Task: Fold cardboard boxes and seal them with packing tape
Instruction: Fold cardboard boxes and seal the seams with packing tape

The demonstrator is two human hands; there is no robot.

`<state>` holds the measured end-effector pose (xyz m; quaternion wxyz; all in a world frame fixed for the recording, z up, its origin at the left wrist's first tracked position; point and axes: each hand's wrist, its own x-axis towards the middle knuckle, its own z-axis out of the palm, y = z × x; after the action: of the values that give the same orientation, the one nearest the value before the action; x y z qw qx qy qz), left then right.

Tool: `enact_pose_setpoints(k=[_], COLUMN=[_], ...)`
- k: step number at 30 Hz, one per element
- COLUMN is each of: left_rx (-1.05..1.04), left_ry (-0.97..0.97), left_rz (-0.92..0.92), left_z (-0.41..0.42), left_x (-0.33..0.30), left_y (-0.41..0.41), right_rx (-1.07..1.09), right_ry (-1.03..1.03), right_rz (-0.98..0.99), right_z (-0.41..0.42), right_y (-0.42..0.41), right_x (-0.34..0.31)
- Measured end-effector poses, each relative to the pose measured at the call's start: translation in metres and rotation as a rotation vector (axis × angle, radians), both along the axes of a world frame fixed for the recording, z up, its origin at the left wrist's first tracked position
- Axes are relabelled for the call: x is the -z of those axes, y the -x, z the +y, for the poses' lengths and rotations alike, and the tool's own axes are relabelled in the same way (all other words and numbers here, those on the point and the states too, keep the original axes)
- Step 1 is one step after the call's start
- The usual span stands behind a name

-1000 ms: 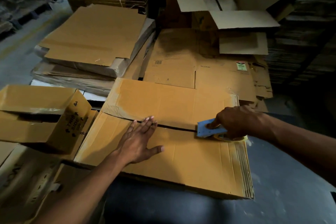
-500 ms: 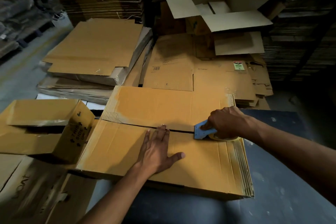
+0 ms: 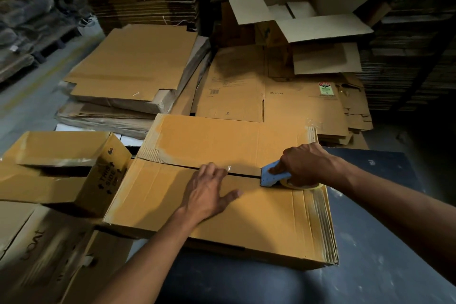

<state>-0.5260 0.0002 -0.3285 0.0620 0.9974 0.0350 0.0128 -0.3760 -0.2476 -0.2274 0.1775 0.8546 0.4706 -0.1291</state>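
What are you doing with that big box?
A person is taping a cardboard box shut. The left hand presses flat on the flaps beside the seam, while the right hand grips a blue tape dispenser at the seam's right end. Part of the seam is not yet covered.

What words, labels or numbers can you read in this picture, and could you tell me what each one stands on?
"THIS SIDE", with arrows: on the side of the small box at left.
"25 Litres": on the flattened carton behind the box being taped.
Barcode and print above it on the same carton: too small to read.
Green and red sticker on that carton: too blurred to read.
Large lettering on the box at lower left: partly cut off, unclear.
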Motion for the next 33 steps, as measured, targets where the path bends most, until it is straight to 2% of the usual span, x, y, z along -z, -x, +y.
enact_pose_setpoints(k=[4, 9, 12, 19, 24, 27, 33], left_rx=[-0.168, -0.215, -0.140, 0.201, 0.256, 0.210, -0.043], left_ry=[-0.120, -0.145, -0.102, -0.011, 0.001, 0.007, -0.059], left_rz=[-0.063, -0.083, -0.054, 0.143, 0.186, 0.179, 0.149], left_z=[0.049, 0.056, 0.036, -0.056, -0.054, -0.020, 0.064], left_x=[0.004, 0.006, 0.002, -0.014, -0.005, -0.001, -0.001], left_y=[0.013, 0.013, -0.002, -0.045, -0.023, 0.003, 0.037], right_rx=[-0.002, 0.000, -0.006, 0.013, 0.010, 0.005, -0.008], right_ry=[-0.008, -0.021, -0.020, -0.001, -0.013, -0.007, -0.013], right_rz=[-0.008, -0.002, -0.007, -0.012, -0.002, 0.008, 0.013], right_z=[-0.001, -0.002, 0.000, 0.000, 0.001, 0.001, 0.000], right_y=[0.001, 0.001, 0.002, 0.005, 0.002, 0.001, -0.001], right_x=[0.001, 0.002, 0.000, -0.006, -0.006, -0.004, -0.005])
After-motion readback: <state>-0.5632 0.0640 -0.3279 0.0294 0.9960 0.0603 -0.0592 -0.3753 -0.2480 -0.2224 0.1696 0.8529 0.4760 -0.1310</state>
